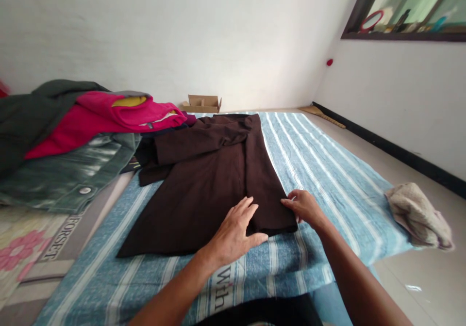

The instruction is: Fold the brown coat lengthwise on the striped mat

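At the far left a floral mat (20,251) is lying on the floor, and on it a heap of clothes is resting: a faded green denim jacket (69,173), a dark green garment (32,112) above it, and a bright pink top (109,117) draped over both. Just right of the pink top, against the wall, a small cardboard box (202,104) is sitting open.

In the middle a dark brown garment (196,190) is lying spread out on a blue striped sheet (327,171). Its sleeve is folded across the upper part, and its right side is folded over onto the body. The far left corner of the garment is tucking under the pile of clothes.

The left hand (235,231) is pressing down on the near hem of the brown garment; its grip is wide, palm flat and fingers spread, holding nothing. Just to its right, the right hand (304,207) is touching the right edge of the folded-over panel, fingertips pointing left onto the cloth. Whether its grip is pinching the fabric or only resting on it, I cannot tell.

Further right, off the corner of the sheet, a crumpled beige cloth (418,214) is lying on the tiled floor (418,277). Top right, a dark-framed window ledge (400,35) is showing, with small items on it.
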`<state>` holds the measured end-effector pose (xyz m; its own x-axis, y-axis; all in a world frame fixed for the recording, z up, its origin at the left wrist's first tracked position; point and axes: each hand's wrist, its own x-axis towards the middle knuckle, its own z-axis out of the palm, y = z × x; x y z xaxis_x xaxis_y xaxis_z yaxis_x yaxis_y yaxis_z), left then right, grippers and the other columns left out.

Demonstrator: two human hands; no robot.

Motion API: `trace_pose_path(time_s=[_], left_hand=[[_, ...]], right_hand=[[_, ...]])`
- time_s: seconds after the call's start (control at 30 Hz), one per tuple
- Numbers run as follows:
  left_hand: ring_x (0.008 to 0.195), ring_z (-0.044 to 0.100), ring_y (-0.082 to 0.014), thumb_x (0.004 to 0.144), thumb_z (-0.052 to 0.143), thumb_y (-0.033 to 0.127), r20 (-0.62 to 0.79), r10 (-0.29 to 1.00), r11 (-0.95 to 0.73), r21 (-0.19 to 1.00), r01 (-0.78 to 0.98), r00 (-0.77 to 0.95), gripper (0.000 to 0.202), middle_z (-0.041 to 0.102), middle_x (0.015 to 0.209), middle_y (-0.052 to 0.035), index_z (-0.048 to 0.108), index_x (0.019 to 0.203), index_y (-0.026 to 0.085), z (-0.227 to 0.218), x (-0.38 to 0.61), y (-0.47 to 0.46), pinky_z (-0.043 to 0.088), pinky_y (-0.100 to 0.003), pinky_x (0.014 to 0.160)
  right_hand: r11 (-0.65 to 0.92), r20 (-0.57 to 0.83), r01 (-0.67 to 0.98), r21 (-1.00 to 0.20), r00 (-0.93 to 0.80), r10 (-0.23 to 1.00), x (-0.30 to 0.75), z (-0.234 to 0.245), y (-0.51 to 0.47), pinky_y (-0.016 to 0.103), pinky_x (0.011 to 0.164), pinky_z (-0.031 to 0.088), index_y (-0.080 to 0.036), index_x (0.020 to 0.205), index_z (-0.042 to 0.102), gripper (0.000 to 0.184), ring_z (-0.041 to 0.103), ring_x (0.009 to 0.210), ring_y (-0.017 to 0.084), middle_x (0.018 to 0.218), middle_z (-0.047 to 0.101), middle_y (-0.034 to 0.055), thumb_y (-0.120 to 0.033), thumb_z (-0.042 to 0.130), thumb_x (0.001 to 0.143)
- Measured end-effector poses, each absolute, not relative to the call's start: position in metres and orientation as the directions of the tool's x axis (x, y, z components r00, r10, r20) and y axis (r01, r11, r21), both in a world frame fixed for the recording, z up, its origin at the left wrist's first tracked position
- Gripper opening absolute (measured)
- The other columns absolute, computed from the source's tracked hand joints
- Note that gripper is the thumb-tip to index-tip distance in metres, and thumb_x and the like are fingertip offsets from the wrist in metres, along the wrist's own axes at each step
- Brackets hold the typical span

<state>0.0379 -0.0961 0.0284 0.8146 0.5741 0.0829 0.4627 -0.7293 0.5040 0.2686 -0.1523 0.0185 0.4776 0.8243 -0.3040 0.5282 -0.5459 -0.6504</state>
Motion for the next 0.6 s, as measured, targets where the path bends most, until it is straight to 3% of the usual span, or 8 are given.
trace_pose_path(time_s=[0.13,0.27,0.33,0.4,0.6], left_hand=[[0.129,0.035,-0.0275,0.074,0.062,0.032,0.256,0.671,-0.705,0.512,0.491,0.696,0.062,0.039,0.141,-0.0123,0.04,0.131,0.02,0.01,0.04,-0.116,0.035,-0.047,0.104],[0.124,0.042,-0.0278,0.076,0.057,0.024,0.388,0.716,-0.692,0.501,0.519,0.58,0.054,0.046,0.133,-0.0126,0.041,0.127,0.02,-0.005,0.048,-0.124,0.039,-0.049,0.101],[0.12,0.045,-0.0286,0.075,0.058,0.024,0.435,0.725,-0.689,0.478,0.545,0.535,0.051,0.05,0.128,-0.0128,0.042,0.124,0.02,-0.007,0.052,-0.127,0.04,-0.049,0.1],[0.112,0.049,-0.0294,0.075,0.058,0.023,0.475,0.732,-0.68,0.455,0.575,0.489,0.046,0.054,0.118,-0.0132,0.045,0.119,0.019,-0.005,0.055,-0.13,0.043,-0.049,0.095],[0.084,0.053,-0.025,0.071,0.047,0.006,0.545,0.708,-0.686,0.38,0.621,0.449,0.038,0.058,0.087,-0.009,0.051,0.107,0.017,-0.002,0.057,-0.138,0.048,-0.043,0.076]], right_hand=[[-0.451,0.019,0.722,-0.525,0.54,0.841,0.257,0.026,-0.17,0.027,0.062,0.044,-0.018,0.088,0.06,0.027,0.061,0.067,0.018,0.072,0.065,0.0044,-0.043,0.053,0.081],[-0.066,0.259,0.81,-0.583,0.262,0.93,0.244,0.023,-0.193,0.034,0.086,0.045,-0.019,0.103,0.059,0.037,0.057,0.099,0.022,0.109,0.06,0.0092,-0.047,0.057,0.078],[0.07,0.308,0.827,-0.558,0.127,0.943,0.241,0.016,-0.201,0.039,0.096,0.041,-0.019,0.113,0.056,0.048,0.049,0.115,0.025,0.123,0.053,0.011,-0.047,0.062,0.074],[0.101,0.323,0.849,-0.518,0.085,0.942,0.238,0.006,-0.206,0.044,0.1,0.038,-0.019,0.118,0.054,0.051,0.043,0.121,0.027,0.129,0.049,0.0121,-0.043,0.063,0.074],[0.105,0.407,0.872,-0.478,0.114,0.907,0.236,-0.016,-0.208,0.044,0.1,0.041,-0.015,0.112,0.06,0.034,0.045,0.121,0.026,0.124,0.054,0.0135,-0.027,0.054,0.081]])
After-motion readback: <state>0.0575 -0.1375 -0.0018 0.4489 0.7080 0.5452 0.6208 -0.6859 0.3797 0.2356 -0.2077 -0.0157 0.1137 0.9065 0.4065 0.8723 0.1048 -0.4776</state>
